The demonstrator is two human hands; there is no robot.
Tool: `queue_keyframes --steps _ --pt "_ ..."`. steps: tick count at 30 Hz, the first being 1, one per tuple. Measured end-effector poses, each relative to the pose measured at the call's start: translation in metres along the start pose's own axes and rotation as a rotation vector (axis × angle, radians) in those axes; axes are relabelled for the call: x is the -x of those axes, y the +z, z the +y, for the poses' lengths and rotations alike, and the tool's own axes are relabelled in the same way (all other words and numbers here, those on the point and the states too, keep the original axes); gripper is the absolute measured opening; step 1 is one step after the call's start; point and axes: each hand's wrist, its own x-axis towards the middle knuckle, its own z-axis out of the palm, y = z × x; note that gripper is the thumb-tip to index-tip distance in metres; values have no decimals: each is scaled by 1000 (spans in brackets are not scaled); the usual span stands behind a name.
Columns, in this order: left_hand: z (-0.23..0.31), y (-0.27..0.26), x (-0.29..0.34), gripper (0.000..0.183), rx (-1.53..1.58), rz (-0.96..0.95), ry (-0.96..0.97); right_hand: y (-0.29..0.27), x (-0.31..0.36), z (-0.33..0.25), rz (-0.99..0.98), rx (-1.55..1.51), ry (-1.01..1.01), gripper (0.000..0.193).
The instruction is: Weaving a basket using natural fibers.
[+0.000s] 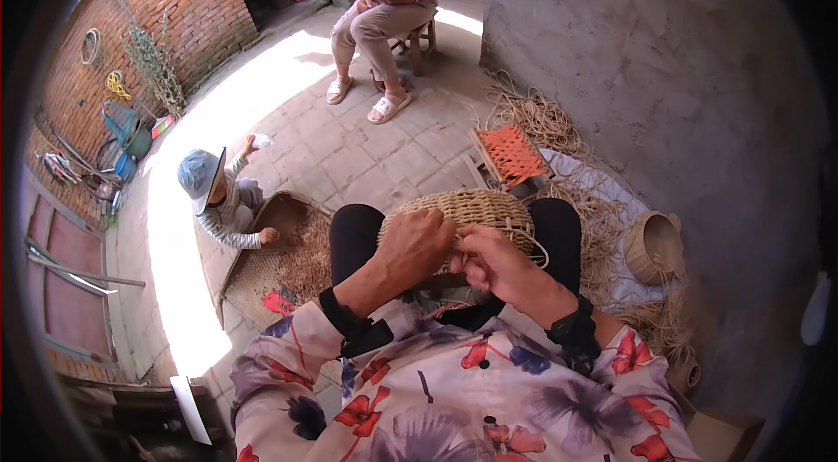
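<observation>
A woven basket (476, 203) of pale straw cord rests across my lap between my knees. My left hand (417, 242) is closed at the basket's near edge, its fingertips turned inward and partly hidden. Beside it, my right hand (491, 259) is closed in a pinch, the two hands almost touching. A thin loop of straw cord (543, 245) curves out by the right hand along the basket's side. What lies right between the fingertips is mostly covered by the hands.
On the right, loose straw cord (602, 239) lies over a white cloth with another round basket (655, 245). A stool with an orange woven seat (511, 155) stands ahead. A person in a cap (218, 196) crouches by a woven mat (253, 287); another person (397, 12) sits holding a phone.
</observation>
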Motion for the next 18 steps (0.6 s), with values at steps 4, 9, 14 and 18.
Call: queue_keyframes --steps 4,9,14,18 --pt "-3 -5 9 12 19 60 -109 0 24 -30 225 700 -319 32" --pt "-74 -29 71 9 -148 291 -589 17 99 -96 44 457 -631 31" --pt "-136 -53 186 10 -300 228 -1019 63 161 -142 -817 379 -648 23" --pt "-144 -38 227 12 -379 193 -1017 72 183 -145 -1119 418 -795 22"
